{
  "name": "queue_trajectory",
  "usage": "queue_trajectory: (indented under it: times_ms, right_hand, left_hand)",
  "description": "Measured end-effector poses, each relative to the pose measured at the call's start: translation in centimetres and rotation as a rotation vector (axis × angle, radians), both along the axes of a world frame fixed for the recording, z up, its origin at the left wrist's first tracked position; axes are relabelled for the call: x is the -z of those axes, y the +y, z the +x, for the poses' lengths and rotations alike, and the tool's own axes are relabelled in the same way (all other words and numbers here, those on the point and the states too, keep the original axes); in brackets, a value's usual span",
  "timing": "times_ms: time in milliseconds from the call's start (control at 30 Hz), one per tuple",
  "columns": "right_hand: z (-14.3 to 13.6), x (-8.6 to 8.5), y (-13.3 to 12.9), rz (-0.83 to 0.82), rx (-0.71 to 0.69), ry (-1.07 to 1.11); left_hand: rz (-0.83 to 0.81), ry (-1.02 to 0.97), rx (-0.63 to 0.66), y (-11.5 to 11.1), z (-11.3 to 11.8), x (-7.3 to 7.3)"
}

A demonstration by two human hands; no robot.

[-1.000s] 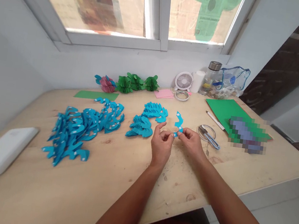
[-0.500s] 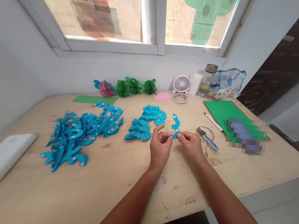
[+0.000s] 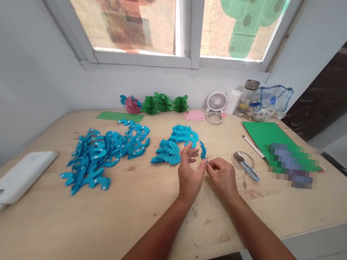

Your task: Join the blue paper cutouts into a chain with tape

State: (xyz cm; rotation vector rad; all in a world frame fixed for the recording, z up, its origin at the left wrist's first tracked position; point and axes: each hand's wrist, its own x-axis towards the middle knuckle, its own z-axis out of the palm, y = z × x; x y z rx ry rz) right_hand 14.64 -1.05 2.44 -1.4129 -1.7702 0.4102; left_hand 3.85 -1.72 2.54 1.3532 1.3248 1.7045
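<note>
While the left hand (image 3: pixel 190 177) and the right hand (image 3: pixel 223 177) meet above the desk (image 3: pixel 100 222), a strip of blue paper (image 3: pixel 202 150) sticks out just past their thumb tips, on the side toward the window (image 3: pixel 147 61). The right hand is narrowed to a small pinch, thumb and forefinger closed at the strip's near end. The left hand is looser: its thumb lies against that same end, while several fingers stand up and spread apart. Whether one of them backs the thumb, I can't tell from where I stand.

What matters here is how the strip points. Its long axis runs away from the person, the far end leaning a little to the left, and it shows nearly edge-on, so it looks thin. That far end lies just beside the raised fingers of the left hand, making the left the nearer one there; at the near end both hands are equally close.

Past the right hand, a box cutter (image 3: pixel 250 170) lies across a ring (image 3: pixel 253 159). Left of the strip, a folded blue stack (image 3: pixel 168 151) sits near the left hand, with a second stack (image 3: pixel 185 134) behind it, close to the strip's far end. Farther left spreads a big heap of blue pieces (image 3: pixel 93 158). Along the wall, I see a roll of tape (image 3: pixel 214 121) and a little fan (image 3: pixel 217 101).
</note>
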Motion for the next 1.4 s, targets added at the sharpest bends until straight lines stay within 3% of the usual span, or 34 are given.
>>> queue_trajectory:
  times_ms: [333,700,1000,1233,1400]
  right_hand:
    - [-0.5,0.1,-0.2,0.104,-0.048,-0.112]
    - [0.0,0.4,0.2,-0.158,-0.105,0.131]
    - [0.2,-0.2,0.2,-0.255,-0.123,0.256]
    - [1.0,-0.8,1.1,-0.323,0.004,0.714]
    - [1.3,-0.7,1.1,-0.333,-0.003,0.834]
  left_hand:
    - [-0.148,-0.352,0.069,1.0,-0.2,0.6]
    - [-0.197,-0.567,0.137,1.1,-0.5,0.1]
    - [-0.217,-0.524,0.185,0.8,-0.6,-0.7]
    - [-0.33,-0.458,0.515,0.2,-0.2,-0.9]
    - [-0.387,-0.432,0.558,0.1,0.0,-0.7]
